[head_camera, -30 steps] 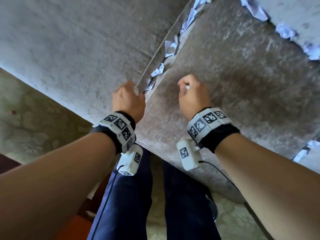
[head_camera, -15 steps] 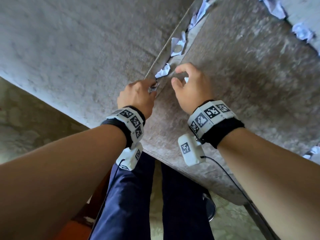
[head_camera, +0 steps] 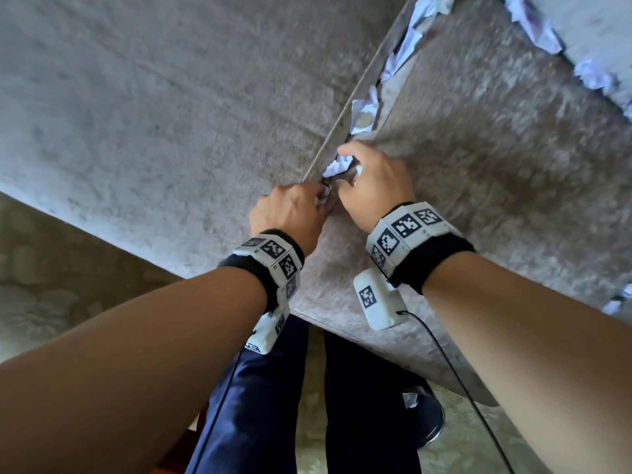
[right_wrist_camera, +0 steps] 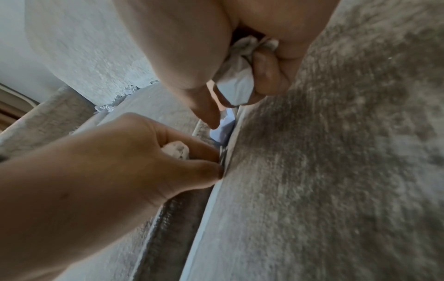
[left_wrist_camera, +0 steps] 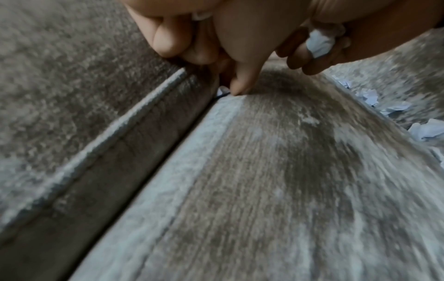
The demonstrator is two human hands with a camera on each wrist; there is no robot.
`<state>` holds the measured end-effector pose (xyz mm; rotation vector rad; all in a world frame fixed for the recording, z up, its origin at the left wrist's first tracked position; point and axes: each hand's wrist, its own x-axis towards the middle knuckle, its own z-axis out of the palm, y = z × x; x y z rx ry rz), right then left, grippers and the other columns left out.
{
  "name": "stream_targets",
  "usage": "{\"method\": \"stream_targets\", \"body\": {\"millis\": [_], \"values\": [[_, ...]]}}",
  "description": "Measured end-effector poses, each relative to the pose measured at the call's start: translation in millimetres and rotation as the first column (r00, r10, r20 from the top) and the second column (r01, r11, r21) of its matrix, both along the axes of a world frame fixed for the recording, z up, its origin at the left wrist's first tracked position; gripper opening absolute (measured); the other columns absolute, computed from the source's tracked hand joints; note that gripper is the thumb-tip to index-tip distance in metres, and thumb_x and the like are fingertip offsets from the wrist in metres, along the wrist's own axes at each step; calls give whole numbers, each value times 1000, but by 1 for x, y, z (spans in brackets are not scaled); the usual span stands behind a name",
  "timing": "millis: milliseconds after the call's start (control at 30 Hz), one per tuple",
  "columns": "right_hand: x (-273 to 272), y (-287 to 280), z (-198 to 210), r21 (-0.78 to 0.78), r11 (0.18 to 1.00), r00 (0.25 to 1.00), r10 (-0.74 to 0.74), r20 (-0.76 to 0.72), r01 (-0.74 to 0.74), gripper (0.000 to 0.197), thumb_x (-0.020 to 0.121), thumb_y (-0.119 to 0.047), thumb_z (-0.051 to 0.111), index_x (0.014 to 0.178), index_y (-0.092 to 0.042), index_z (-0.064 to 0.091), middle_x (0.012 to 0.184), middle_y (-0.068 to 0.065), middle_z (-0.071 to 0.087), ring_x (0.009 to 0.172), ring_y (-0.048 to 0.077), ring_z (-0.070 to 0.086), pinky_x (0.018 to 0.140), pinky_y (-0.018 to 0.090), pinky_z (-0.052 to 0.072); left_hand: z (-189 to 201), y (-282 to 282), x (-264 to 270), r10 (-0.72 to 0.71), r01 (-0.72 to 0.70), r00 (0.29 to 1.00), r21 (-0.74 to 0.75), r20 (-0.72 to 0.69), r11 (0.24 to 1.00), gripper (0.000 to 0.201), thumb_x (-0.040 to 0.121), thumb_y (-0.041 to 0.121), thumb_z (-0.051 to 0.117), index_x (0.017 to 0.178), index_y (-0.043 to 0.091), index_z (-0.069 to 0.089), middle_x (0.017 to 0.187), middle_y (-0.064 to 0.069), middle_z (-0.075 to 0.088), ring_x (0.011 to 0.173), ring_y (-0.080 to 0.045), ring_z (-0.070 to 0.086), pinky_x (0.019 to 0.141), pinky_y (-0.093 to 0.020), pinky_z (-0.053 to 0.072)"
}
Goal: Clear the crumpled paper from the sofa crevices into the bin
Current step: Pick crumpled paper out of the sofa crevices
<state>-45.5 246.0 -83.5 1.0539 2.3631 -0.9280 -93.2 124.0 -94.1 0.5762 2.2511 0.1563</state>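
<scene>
From the head camera, both hands meet at the crevice [head_camera: 345, 131] between 2 plush grey sofa cushions [head_camera: 171, 114]. The left hand [head_camera: 290, 213] is curled, a white crumpled wad [head_camera: 323, 196] showing at its fingertips. The right hand [head_camera: 372, 183] reaches thumb and forefinger into the gap around a jagged paper scrap [head_camera: 337, 165]. More crumpled paper [head_camera: 364, 114] lines the crevice beyond, and a second row [head_camera: 533, 25] sits along the far seam. A dark round bin [head_camera: 424, 415] stands on the patterned floor by the legs.

The left wrist camera shows the left hand [left_wrist_camera: 216, 38] with fingers folded and 1 fingertip pressed into the piped seam, where a sliver of paper [left_wrist_camera: 222, 90] peeks out; the right hand [left_wrist_camera: 336, 43] beyond clutches a wad [left_wrist_camera: 320, 42].

The right wrist camera shows the right hand [right_wrist_camera: 216, 57] with its rear fingers curled round a wrinkled white wad [right_wrist_camera: 236, 83], forefinger and thumb pointing at a scrap [right_wrist_camera: 224, 127] wedged in the gap. The left hand [right_wrist_camera: 120, 161] holds a fuzzy-edged ball [right_wrist_camera: 176, 150].
</scene>
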Motion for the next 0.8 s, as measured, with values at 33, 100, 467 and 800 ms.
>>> {"method": "stream_targets", "body": {"millis": [33, 100, 467, 800], "values": [[1, -2, -2, -5, 1000, 1000, -6, 20, 6, 42, 83, -22, 61, 125, -31, 56, 113, 5, 67, 101, 32, 62, 85, 34, 51, -1, 0, 0, 6, -6, 1000, 0, 5, 1000, 39, 98, 57, 44, 114, 30, 67, 100, -9, 70, 87, -37, 63, 67, -34, 37], [2, -4, -5, -5, 1000, 999, -14, 38, 14, 44, 83, -23, 62, 125, -32, 55, 112, 5, 68, 100, 32, 62, 83, 33, 50, -2, 2, 0, 27, -27, 1000, 7, 11, 1000, 46, 96, 62, 40, 113, 31, 69, 99, -10, 70, 88, -38, 63, 67, -34, 38], [8, -7, -14, 13, 999, 998, -31, 52, 31, 47, 82, -21, 60, 126, -33, 55, 108, 2, 69, 96, 31, 64, 81, 32, 51, -9, 5, 5, 98, -98, 995, 53, 1, 994, 35, 97, 51, 45, 103, 27, 69, 92, -13, 68, 86, -41, 63, 67, -35, 38], [6, -3, -19, 24, 998, 997, -66, 38, 65, 8, 89, -32, 59, 91, -25, 62, 84, 4, 66, 74, 30, 56, 62, 29, 41, -12, 11, 7, 140, -137, 989, 70, -44, 988, 28, 96, 38, 47, 113, 25, 66, 98, -17, 69, 92, -44, 62, 69, -36, 36]]}}
